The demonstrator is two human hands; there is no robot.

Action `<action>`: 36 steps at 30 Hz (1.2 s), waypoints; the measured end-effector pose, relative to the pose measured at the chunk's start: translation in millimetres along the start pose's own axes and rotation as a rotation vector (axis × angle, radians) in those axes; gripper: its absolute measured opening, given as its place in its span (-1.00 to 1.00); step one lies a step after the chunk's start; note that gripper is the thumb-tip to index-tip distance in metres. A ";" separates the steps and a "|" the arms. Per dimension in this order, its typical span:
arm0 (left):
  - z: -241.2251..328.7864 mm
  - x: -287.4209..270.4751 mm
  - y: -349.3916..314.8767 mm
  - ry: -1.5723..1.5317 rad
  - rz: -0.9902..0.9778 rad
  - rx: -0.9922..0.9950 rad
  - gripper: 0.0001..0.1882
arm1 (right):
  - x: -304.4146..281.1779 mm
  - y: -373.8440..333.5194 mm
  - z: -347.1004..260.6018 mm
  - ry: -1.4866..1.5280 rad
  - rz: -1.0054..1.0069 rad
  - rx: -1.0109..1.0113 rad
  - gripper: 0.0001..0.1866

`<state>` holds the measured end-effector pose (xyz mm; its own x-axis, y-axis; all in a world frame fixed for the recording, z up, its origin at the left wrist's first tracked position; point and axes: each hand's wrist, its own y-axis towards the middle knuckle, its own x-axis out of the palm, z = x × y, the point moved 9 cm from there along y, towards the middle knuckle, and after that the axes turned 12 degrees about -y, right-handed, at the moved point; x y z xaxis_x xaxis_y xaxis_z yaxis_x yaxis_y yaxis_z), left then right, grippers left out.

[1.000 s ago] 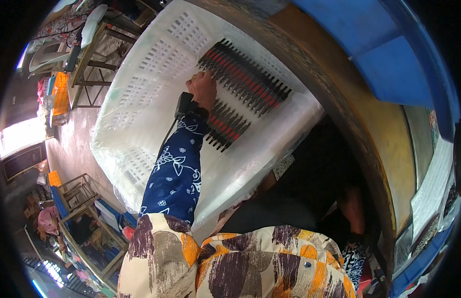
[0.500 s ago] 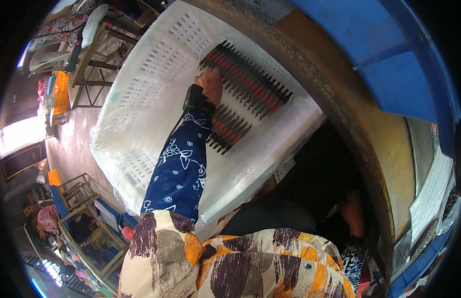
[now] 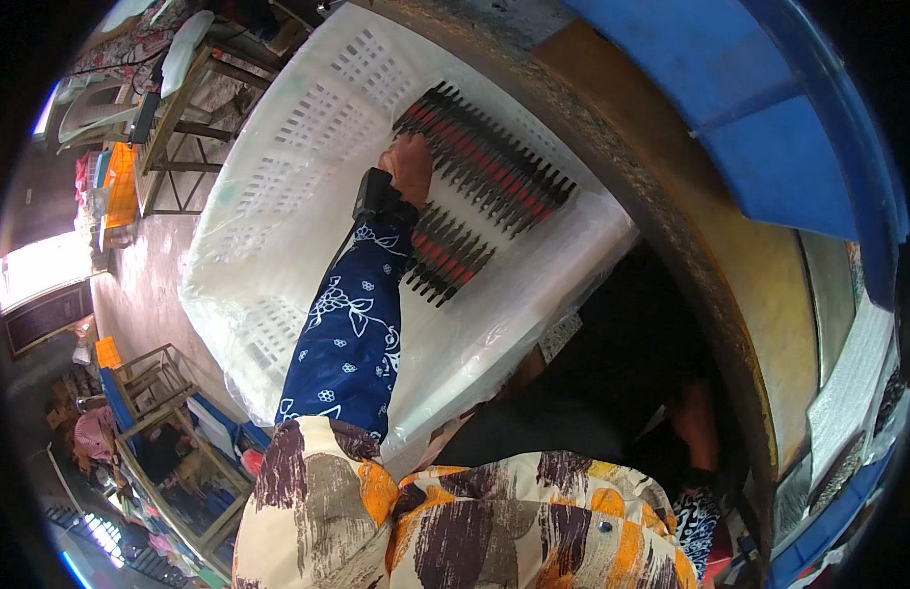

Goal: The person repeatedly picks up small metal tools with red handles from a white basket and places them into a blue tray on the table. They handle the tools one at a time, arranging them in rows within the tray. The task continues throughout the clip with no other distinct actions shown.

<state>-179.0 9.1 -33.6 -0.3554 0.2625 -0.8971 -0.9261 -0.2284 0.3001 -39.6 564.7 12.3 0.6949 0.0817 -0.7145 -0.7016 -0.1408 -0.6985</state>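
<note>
Two sleeved forearms reach out from a cream garment [image 3: 533, 520] splashed with purple and orange. On the near right, the right hand [image 3: 692, 422] lies in shadow beside a dark edge, above a black-and-white patterned sleeve [image 3: 698, 512]; whether it grips anything cannot be told. Farther on, the left arm, in a blue flowered sleeve [image 3: 345, 334] with a black wrist device [image 3: 373, 193], leads into a white perforated basket [image 3: 278, 211] lined with thin see-through plastic. Inside lie slim black pieces with red middles, set side by side in a shorter row [image 3: 453, 253] nearer the body and a longer row [image 3: 492, 162] beyond it. The left hand [image 3: 409, 169] is curled at the left end of the longer row; its fingertips are hidden, so a pinch cannot be confirmed. Over the past second it has shifted only slightly, and neither row has visibly gained or lost a piece, which suggests handling at that spot is unfinished. Past the basket runs the worktop [image 3: 744, 285], with a blue tray [image 3: 734, 128] above; off to the left stands a wooden frame [image 3: 185, 128] near an orange crate [image 3: 121, 184].
</note>
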 end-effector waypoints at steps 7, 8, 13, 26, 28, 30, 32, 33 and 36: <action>-6.4 -18.7 -7.1 -0.032 0.223 -0.092 -0.91 | -7.3 -1.9 -1.8 0.049 0.070 0.011 -0.73; -7.5 -18.8 -8.3 -0.023 0.223 -0.083 -0.90 | -8.6 -1.8 -2.1 0.058 0.062 0.027 -0.74; -15.1 -7.1 -10.1 0.018 0.115 -0.119 -0.84 | -12.9 -1.2 -7.1 0.029 0.046 0.043 -0.74; -17.6 -8.1 -8.3 -0.133 0.117 -0.165 -0.83 | -3.6 2.4 -0.5 0.038 0.052 0.008 -0.73; -20.1 -7.2 -9.4 -0.142 0.134 -0.185 -0.78 | -2.6 2.3 1.1 0.052 0.044 0.013 -0.71; -23.5 -6.6 -11.3 -0.117 0.141 -0.196 -0.73 | -3.6 1.3 1.4 0.075 0.069 -0.002 -0.69; -23.9 -4.4 -14.9 -0.056 0.127 -0.174 -0.71 | -3.3 1.2 1.8 0.080 0.081 -0.011 -0.67; -24.8 -2.9 -16.1 -0.026 0.118 -0.168 -0.70 | -3.5 1.5 2.2 0.072 0.090 -0.009 -0.67; -23.3 0.3 -16.9 -0.022 0.104 -0.117 -0.70 | -1.6 3.8 2.6 0.036 0.061 0.005 -0.65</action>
<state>-160.5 -8.8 -46.5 -0.4529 0.2521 -0.8552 -0.8634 -0.3633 0.3501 -43.8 566.5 10.7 0.6559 0.0378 -0.7539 -0.7436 -0.1391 -0.6540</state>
